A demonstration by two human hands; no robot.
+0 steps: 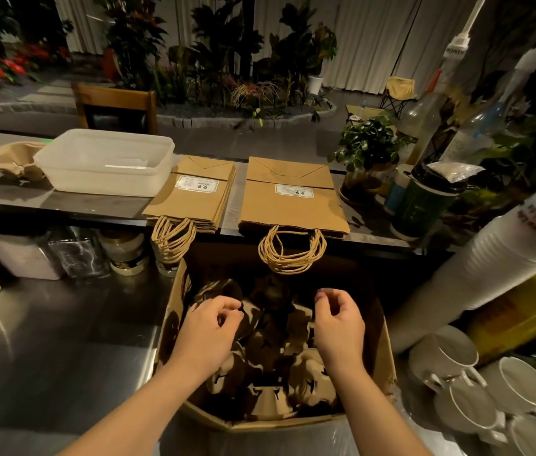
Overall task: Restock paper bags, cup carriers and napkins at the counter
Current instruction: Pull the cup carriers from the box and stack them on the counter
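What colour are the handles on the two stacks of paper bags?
Tan, like the bags: twisted paper-cord handles hanging over the counter edge, clearest in the head view.

Dim room: pale curtains [368,37] hang at twelve o'clock behind leafy plants [227,60], a wooden chair [115,105] at eleven, grey floor [260,139] between.

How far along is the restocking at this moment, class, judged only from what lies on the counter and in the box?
Done: two stacks of paper bags lie on the counter. One cup carrier sits beside the plastic tub. In hand: the left hand and right hand hover, holding nothing, over carriers in the cardboard box. Left: those carriers; no napkins are visible.
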